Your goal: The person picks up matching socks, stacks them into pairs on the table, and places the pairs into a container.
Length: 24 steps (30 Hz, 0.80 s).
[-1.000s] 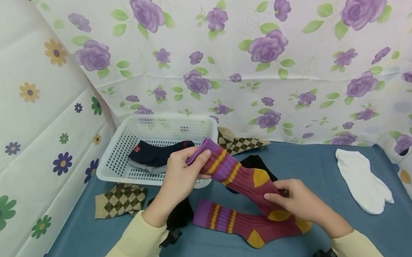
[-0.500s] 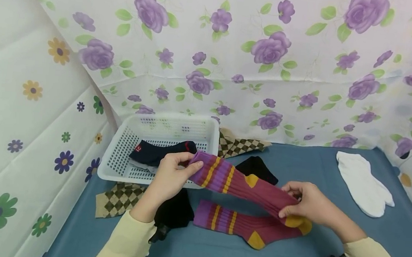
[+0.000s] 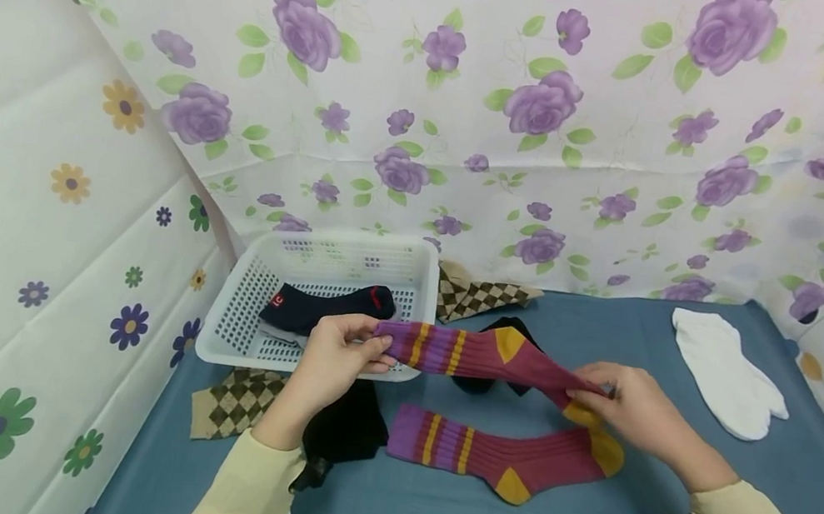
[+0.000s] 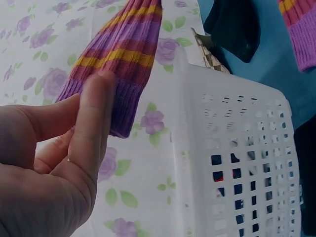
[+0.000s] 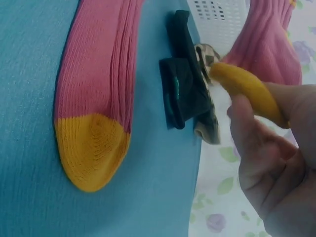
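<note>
A maroon sock (image 3: 480,356) with purple and yellow stripes is stretched sideways between both hands. My left hand (image 3: 337,358) pinches its purple cuff (image 4: 126,106) between thumb and fingers. At the other end, my right hand (image 3: 630,410) pinches the sock near its yellow toe (image 5: 247,89). A matching sock (image 3: 549,462) lies flat on the blue cloth just below, its cuff to the left and its yellow toe to the right.
Behind my left hand stands a white basket (image 3: 222,338) with a navy sock (image 3: 331,305) inside. Checkered socks (image 3: 238,406) (image 3: 494,299) and black socks (image 3: 349,426) lie around it. White socks (image 3: 731,378) rest at the far right. A floral sheet (image 3: 471,129) hangs behind.
Both hands have moved apart, the left one leftward and down, the right one rightward. The held sock has gone from slanting to nearly level and is pulled straighter.
</note>
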Tool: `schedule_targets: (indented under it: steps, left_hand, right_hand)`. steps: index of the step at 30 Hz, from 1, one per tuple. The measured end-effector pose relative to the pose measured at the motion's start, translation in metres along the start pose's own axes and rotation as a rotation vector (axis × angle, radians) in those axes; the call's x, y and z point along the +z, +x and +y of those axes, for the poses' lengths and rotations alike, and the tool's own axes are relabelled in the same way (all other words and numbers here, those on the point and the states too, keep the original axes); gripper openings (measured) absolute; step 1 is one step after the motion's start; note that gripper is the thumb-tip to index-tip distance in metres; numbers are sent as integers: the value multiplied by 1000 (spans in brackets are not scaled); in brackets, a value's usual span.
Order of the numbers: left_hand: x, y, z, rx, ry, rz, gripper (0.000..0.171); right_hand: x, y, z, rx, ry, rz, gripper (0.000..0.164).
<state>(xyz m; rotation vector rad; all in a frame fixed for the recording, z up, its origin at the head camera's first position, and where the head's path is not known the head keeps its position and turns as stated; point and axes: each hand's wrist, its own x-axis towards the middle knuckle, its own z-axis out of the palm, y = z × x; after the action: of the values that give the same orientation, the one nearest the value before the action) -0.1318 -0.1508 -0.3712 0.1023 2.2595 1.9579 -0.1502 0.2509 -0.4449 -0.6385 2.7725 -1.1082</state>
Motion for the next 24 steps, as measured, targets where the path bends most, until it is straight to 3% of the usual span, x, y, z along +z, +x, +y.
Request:
schedule_targets:
  steps: [5,9,14,21,24]
  left_hand:
    - [-3,-1,-5,-23,-64,5,22]
    - [-4,-2,-7,-34,-126,21,21]
    - [0,-3,-10,1,-118,95,17]
    - [3,-4,-13,-3,-158,170,19]
    - [3,-6,-15,30,-75,184,20]
  right_hand:
    - [-4,-3,-1,125,199,-69,26]
    - [-5,-4,0,177,273,-76,27]
    - [-2,-2,2,133,329,-2,31]
    - [0,-4,1,82,444,79,27]
    - [-1,-5,-1,31,471,128,24]
